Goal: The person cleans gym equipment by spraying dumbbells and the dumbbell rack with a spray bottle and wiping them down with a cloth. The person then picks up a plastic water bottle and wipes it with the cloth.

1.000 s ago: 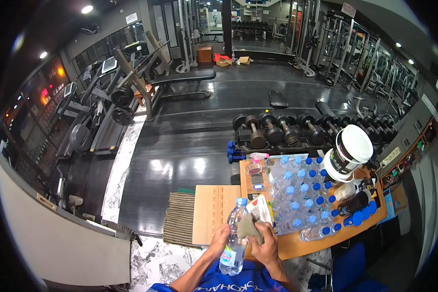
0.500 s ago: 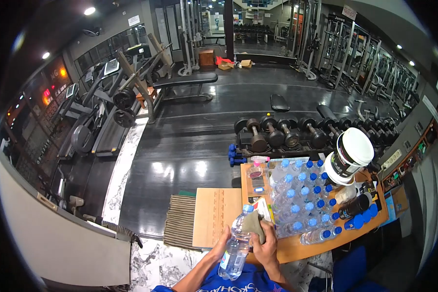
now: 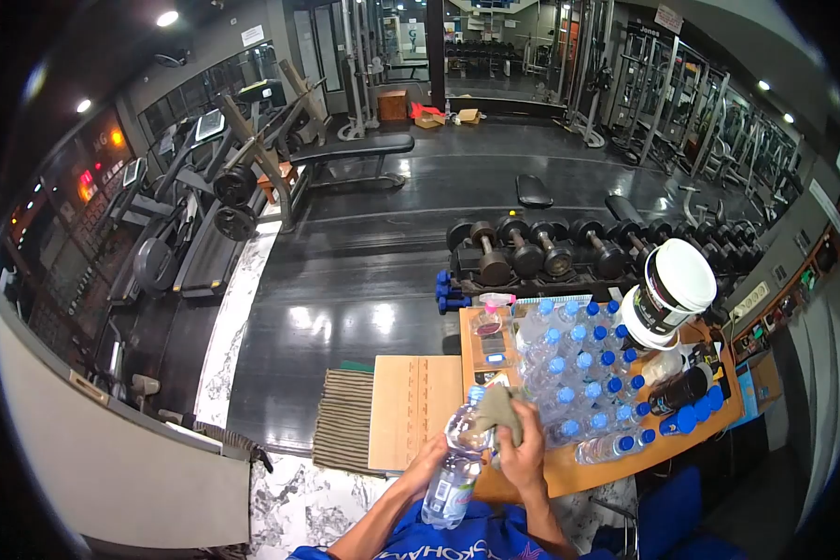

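Note:
A clear plastic water bottle with a light blue cap leans in front of my blue shirt. My left hand is wrapped around its side. In my right hand is a bunched olive-green cloth, pressed against or close to the bottle's shoulder. The bottle's cap end points away from me. Just beyond, on the wooden desk, several water bottles with light and dark blue caps stand in rows. Two more bottles lie on their sides near the desk's front edge.
White and black tubs are stacked at the desk's back right, near a black shaker bottle and blue lids. A cardboard box and striped mat adjoin the desk on the left. A dumbbell rack stands behind.
The cloth and my right hand have shifted slightly up and right along the bottle's upper part. The bottle has turned a little, showing more of its label.

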### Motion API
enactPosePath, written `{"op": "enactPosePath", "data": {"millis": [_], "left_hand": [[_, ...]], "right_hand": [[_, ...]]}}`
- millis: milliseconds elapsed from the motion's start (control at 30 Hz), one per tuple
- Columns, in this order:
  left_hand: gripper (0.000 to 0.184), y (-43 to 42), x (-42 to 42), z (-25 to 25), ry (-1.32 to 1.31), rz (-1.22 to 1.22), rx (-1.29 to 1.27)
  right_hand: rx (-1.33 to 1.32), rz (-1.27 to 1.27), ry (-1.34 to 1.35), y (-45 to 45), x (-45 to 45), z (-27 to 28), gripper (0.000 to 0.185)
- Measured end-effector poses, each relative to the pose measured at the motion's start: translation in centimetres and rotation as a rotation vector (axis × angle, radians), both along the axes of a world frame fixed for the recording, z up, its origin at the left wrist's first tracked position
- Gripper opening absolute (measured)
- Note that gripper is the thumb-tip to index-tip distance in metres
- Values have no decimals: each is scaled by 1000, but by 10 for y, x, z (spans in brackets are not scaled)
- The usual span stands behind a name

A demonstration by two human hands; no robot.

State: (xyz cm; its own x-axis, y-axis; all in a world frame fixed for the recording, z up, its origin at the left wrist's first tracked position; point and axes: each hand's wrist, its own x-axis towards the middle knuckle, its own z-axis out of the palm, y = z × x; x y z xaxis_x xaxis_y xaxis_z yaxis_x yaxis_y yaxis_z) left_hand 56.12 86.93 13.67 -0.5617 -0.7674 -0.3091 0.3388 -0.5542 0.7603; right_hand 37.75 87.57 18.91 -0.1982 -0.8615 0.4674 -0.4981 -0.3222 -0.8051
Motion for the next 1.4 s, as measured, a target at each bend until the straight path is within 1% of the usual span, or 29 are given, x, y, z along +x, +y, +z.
{"op": "enactPosePath", "data": {"millis": [33, 67, 133, 167, 200, 267, 333, 367, 400, 467, 533, 567, 600, 633, 667, 700, 733, 800, 833, 867, 900, 967, 1000, 1100, 1133, 1200, 1300, 1367, 1400], "left_hand": [[63, 0, -4, 1, -57, 1, -50], [67, 2, -9, 4, -111, 64, -63], [70, -3, -3, 10, -75, 22, 58], [72, -3, 0, 11, -55, -1, 120], [75, -5, 1, 6, -11, 15, 169], [76, -10, 1, 4, 29, 136, 215], [74, -15, 2, 15, 58, 217, 238], [74, -13, 2, 13, 17, 177, 221], [74, -11, 3, 10, -24, 139, 204], [72, -7, 3, 8, -74, 91, 122], [69, -6, -4, 9, -92, 60, -15], [67, -5, -7, 9, -99, 42, -84], [64, -5, -8, 1, -75, 25, -78], [64, -4, -10, -4, -74, 74, -73], [64, -5, -13, -7, -75, 124, -71], [64, -6, -15, -7, -76, 175, -71], [64, -8, -10, -7, -100, 161, -52], [75, -16, -5, -9, -76, 218, 53], [81, -20, -5, -4, -65, 247, 107], [89, -23, -6, 6, -152, 286, 36], [89, -26, -5, 7, -138, 290, 34], [90, -31, 4, 5, -113, 301, 27], [89, -34, 9, -1, -52, 285, 68], [89, -34, -2, 19, 15, 477, 96], [90, -35, 4, 14, 0, 343, 79], [90, -33, 1, 14, 49, 297, 100], [89, -26, -10, 8, 34, 270, 102], [89, -20, -17, -3, -20, 272, 46], [87, -19, -17, -8, -31, 273, -2]], "right_hand": [[-1, 8, 8, 2, 5, -1, 33], [-4, 18, 17, 5, 9, -3, 33], [-24, 21, 74, 11, 17, 4, 34], [-10, 74, 91, 16, 16, 3, 34], [3, 127, 108, 22, 15, 0, 35], [-8, 233, 134, 29, 15, 1, 36], [57, 328, 32, 31, 6, -4, 36], [90, 374, -20, 31, 0, -8, 36], [65, 340, -53, 26, -4, -8, 36], [31, 174, -85, 19, -8, -10, 36], [-3, 33, -123, 4, -4, 2, 36], [5, 22, -79, 0, 1, 7, 37], [13, 14, -35, -3, 8, 12, 37], [20, 6, 8, -4, 13, 15, 37], [35, 24, 87, -1, 14, 11, 40], [40, 62, 95, 3, 16, 11, 41], [49, 100, 103, 9, 20, 14, 42], [67, 223, 133, 23, 24, 11, 46], [25, 252, 167, 31, 30, 10, 46], [24, 254, 183, 38, 30, 2, 47], [21, 256, 201, 44, 30, -6, 47], [61, 396, 184, 55, 20, -12, 47], [82, 464, 175, 58, 12, -13, 47], [289, 632, -49, 59, -17, -5, 45], [330, 574, -162, 61, -19, -7, 39], [351, 561, -666, 56, -20, -13, 35], [283, 528, -644, 36, -18, -17, 32], [149, 357, -42, 14, -6, -3, 33], [124, 292, 36, 10, -3, -4, 34]]}}
